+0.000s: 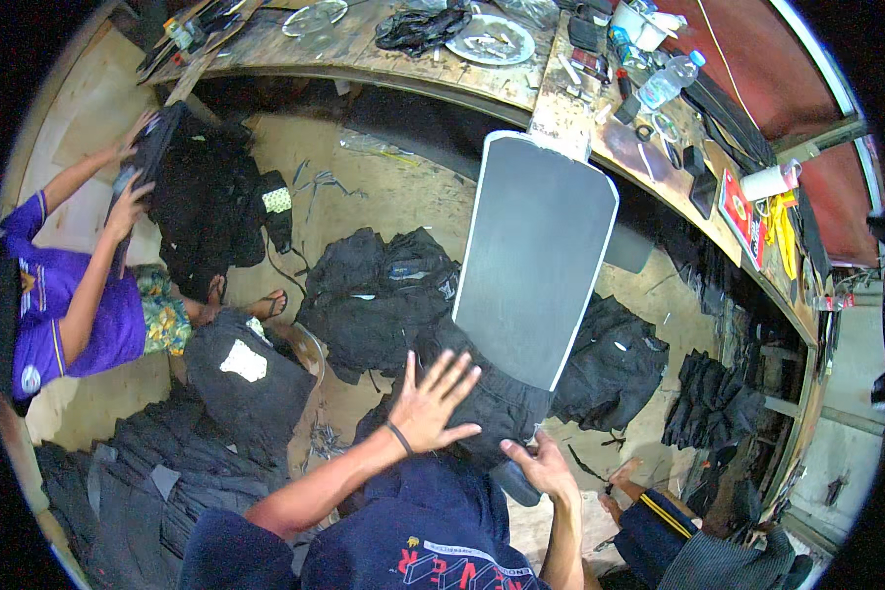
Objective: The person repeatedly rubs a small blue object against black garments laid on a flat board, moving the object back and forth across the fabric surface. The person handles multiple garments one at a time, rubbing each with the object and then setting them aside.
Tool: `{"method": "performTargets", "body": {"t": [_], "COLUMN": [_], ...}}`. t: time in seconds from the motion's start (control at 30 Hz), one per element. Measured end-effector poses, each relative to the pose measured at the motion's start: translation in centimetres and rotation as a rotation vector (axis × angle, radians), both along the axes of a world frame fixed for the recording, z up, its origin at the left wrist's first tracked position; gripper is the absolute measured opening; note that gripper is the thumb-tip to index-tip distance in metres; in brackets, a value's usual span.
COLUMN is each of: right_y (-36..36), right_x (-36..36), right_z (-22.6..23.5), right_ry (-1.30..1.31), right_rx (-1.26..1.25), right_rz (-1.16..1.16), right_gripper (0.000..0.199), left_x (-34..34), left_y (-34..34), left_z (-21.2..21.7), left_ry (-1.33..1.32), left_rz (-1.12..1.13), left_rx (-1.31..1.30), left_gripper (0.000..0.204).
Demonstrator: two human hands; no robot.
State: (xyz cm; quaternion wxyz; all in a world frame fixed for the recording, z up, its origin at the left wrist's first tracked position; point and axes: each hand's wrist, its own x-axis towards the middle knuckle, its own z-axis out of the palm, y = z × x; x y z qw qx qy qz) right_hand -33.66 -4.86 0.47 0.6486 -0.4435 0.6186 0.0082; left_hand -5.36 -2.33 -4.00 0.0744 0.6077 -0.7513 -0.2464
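Head view: one black garment (506, 413), at the near end of a long grey board (541, 246) with white edging, apparently drawn over that end; how far it wraps underneath cannot be told. Left hand (435, 401): palm down, fingers spread over the cloth, probably to keep it flat; pressure cannot be judged. Right hand (546, 470): at the garment's near right edge, thumb uppermost, seemingly pinching the hem, perhaps to stop it slipping; fingertips hidden. Board: jutting from a wooden bench (354, 61) toward the wearer, presumably so cloth can pass around its free end. Surroundings: dark garment heaps left (374, 285) and right (615, 359) of the board, crowding the space beside it; larger dark pile (167, 492), near left; co-worker in a purple shirt (93, 305), far left, holding dark cloth (147, 157); on the bench, a pale plate (490, 41) and clear bottle (671, 81), beyond the work.
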Motion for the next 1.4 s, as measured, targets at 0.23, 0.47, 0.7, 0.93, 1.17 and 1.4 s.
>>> {"method": "performTargets", "body": {"t": [0.23,0.47,0.7,0.93,1.17,1.4], "right_y": [-17.4,-17.1,-20.3,-16.4,-9.3,-11.2], "right_x": [0.5,1.9,2.7,5.4,8.1,8.0], "right_z": [-3.1,-0.5,-4.4,-1.7,-2.0,-1.8], "right_ry": [0.115,0.113,0.027,0.025,0.154,0.175], "right_rx": [-0.199,-0.404,-0.270,-0.471,-1.051,-0.955], "right_rz": [-0.234,-0.449,-0.714,-0.626,-0.448,-0.333], "right_gripper": [0.064,0.039,0.044,0.057,0.056,0.047], "left_x": [6.0,-1.5,-2.9,-2.6,-7.4,-8.2], "left_y": [-20.2,-16.5,-24.8,-27.1,-30.4,-29.5], "left_z": [-1.9,1.9,-2.3,-0.2,8.0,7.1], "left_ry": [0.047,0.176,0.097,-0.034,-0.589,-1.043], "left_rz": [0.035,-0.139,-0.081,-0.340,-0.571,-0.577], "left_rx": [-0.262,-0.073,-0.303,-0.609,0.412,0.001], "left_gripper": [0.108,0.098,0.111,0.093,0.076,0.051]}}
